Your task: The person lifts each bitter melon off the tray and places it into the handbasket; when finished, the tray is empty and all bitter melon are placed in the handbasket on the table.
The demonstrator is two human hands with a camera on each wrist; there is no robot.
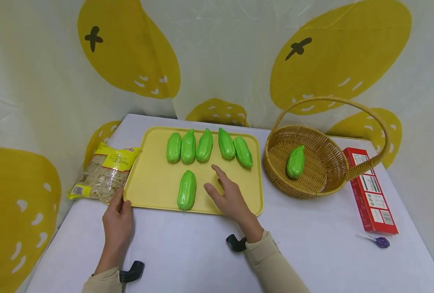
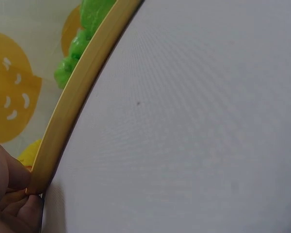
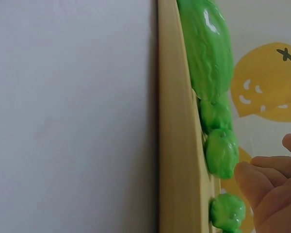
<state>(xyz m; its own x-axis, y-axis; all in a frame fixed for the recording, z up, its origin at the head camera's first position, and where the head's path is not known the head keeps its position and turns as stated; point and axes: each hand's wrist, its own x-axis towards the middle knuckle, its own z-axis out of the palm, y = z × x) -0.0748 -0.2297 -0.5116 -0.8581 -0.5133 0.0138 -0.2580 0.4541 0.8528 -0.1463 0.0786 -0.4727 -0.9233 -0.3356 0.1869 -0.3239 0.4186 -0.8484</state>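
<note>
My left hand (image 1: 118, 219) grips the front left corner of a yellow tray (image 1: 151, 191). In the left wrist view its fingers (image 2: 31, 208) and thumb lie on either side of the tray's rim. Over the right part of the tray hovers my right hand (image 1: 231, 199), fingers spread and holding nothing. A glossy green gourd (image 1: 186, 190) lies near the tray's front rim, left of that hand. Several more gourds (image 1: 204, 145) form a row along the back of the tray. Another gourd (image 1: 295, 162) rests inside a wicker basket (image 1: 286, 189) to the right.
A bag of pale, dry contents (image 1: 107, 171) leans against the tray's left side. Right of the basket lies a red box (image 1: 372, 195), with a purple lollipop (image 1: 382, 242) in front of it. The basket's tall handle (image 1: 367, 110) arches upward. A patterned curtain hangs behind the table.
</note>
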